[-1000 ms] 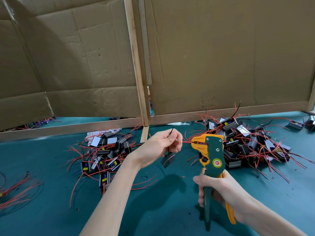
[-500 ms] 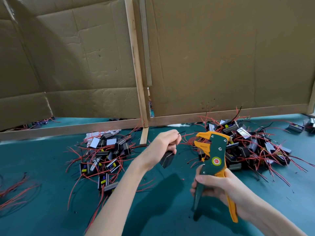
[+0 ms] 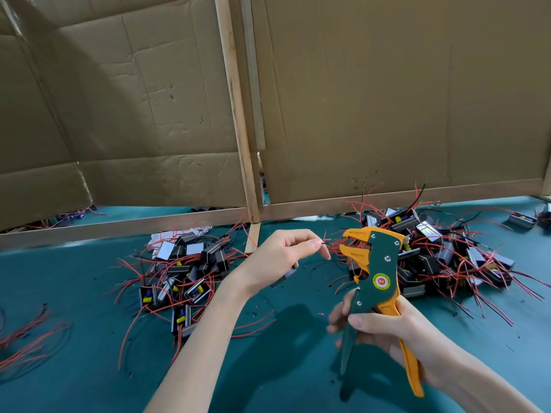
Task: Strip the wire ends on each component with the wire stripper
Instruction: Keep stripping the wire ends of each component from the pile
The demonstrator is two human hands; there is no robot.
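Note:
My left hand [image 3: 281, 256] pinches a thin black wire of a small black component [image 3: 285, 276], which hangs mostly hidden under the palm. The wire tip points right, just short of the open orange jaws of the wire stripper [image 3: 374, 271]. My right hand [image 3: 381, 330] grips the stripper's green and orange handles and holds the tool upright over the green table.
One pile of black components with red wires [image 3: 182, 272] lies to the left of my hands, a bigger pile [image 3: 438, 251] behind the stripper. Loose red wires [image 3: 26, 338] lie at the far left. Cardboard panels [image 3: 372, 99] on wooden frames wall the back.
My left hand turned the component and now holds its black wire end out toward the stripper's jaws. The stripper tilted a little and its jaws stand open.

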